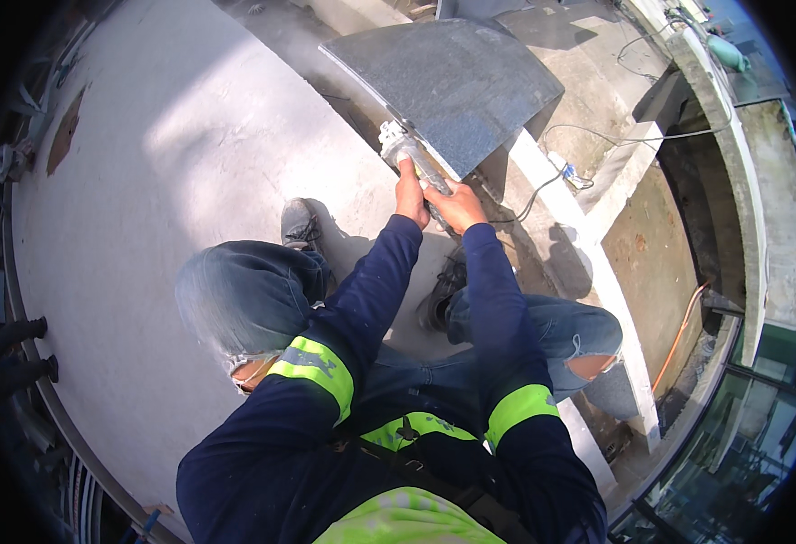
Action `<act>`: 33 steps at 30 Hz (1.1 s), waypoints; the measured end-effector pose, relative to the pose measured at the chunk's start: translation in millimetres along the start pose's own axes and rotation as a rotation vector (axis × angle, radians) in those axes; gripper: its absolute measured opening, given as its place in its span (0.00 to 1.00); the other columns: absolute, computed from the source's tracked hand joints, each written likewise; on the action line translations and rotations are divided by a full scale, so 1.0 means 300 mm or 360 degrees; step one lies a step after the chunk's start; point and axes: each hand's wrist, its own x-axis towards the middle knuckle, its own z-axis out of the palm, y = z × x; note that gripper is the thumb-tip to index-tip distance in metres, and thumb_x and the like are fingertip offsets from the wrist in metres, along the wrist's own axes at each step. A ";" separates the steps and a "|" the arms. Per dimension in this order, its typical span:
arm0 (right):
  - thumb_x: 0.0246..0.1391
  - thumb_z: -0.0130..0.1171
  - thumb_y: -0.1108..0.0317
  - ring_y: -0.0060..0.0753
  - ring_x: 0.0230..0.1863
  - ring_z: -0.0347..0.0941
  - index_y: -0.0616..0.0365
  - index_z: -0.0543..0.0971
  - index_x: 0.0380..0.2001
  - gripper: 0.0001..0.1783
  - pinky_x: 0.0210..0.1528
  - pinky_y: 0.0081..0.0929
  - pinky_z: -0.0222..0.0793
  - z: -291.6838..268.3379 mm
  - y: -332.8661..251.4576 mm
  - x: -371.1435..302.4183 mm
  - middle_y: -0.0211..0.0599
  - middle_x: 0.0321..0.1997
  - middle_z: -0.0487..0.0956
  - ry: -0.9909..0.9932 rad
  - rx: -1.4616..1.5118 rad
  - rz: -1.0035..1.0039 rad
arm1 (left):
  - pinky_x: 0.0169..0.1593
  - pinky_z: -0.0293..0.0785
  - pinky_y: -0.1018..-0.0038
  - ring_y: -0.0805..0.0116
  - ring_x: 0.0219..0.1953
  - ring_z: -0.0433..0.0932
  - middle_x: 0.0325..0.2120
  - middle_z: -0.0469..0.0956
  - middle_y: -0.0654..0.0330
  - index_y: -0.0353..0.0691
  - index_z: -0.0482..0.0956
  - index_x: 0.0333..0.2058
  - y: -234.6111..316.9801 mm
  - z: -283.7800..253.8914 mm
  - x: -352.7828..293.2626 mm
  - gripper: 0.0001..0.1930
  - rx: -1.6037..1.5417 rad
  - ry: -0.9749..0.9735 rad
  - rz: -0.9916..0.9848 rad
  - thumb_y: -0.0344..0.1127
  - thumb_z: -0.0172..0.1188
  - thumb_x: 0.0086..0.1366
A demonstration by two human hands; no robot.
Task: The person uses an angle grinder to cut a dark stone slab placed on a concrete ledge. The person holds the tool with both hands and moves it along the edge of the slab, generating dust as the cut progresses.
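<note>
My left hand (pixel 410 196) is wrapped round the front part of a dusty angle grinder (pixel 430 172). Behind it, my right hand (pixel 459 207) grips the tool's body, so both hands are closed on it. The grinder's pale, dust-coated head (pixel 392 138) is at the near left edge of a dark grey stone slab (pixel 452 86); whether its disc touches the stone is too blurred to tell. Dust hangs along that edge. The slab lies tilted, partly over pale concrete beams.
A broad pale concrete surface (pixel 207 172) lies under my left shoe (pixel 300 224). At right, concrete beams (pixel 588 245) border lower recesses. A grey cable (pixel 615 141) crosses to a white-and-blue connector (pixel 570 170). An orange hose (pixel 682 331) lies farther right, near glass panels (pixel 733 444).
</note>
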 end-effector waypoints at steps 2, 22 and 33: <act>0.63 0.76 0.36 0.36 0.40 0.91 0.64 0.84 0.71 0.47 0.35 0.35 0.86 -0.002 0.019 0.014 0.51 0.50 0.92 -0.0020 0.0012 0.0004 | 0.64 0.83 0.51 0.50 0.56 0.87 0.56 0.85 0.46 0.38 0.72 0.73 0.002 0.003 -0.005 0.41 0.0016 0.0015 0.0012 0.73 0.49 0.86; 0.66 0.76 0.40 0.31 0.40 0.88 0.64 0.81 0.75 0.46 0.32 0.34 0.85 -0.020 0.028 -0.070 0.46 0.52 0.92 0.0099 -0.0095 0.0006 | 0.66 0.81 0.53 0.54 0.58 0.85 0.59 0.83 0.51 0.40 0.73 0.74 0.001 0.042 -0.136 0.43 0.0028 -0.0021 0.0024 0.75 0.53 0.83; 0.62 0.75 0.33 0.43 0.51 0.93 0.70 0.77 0.77 0.56 0.50 0.38 0.88 -0.002 0.068 0.019 0.58 0.58 0.92 0.0037 -0.0095 -0.0015 | 0.62 0.84 0.54 0.53 0.55 0.88 0.57 0.86 0.48 0.31 0.76 0.69 0.013 0.038 -0.085 0.43 0.0032 0.0056 0.0003 0.72 0.51 0.85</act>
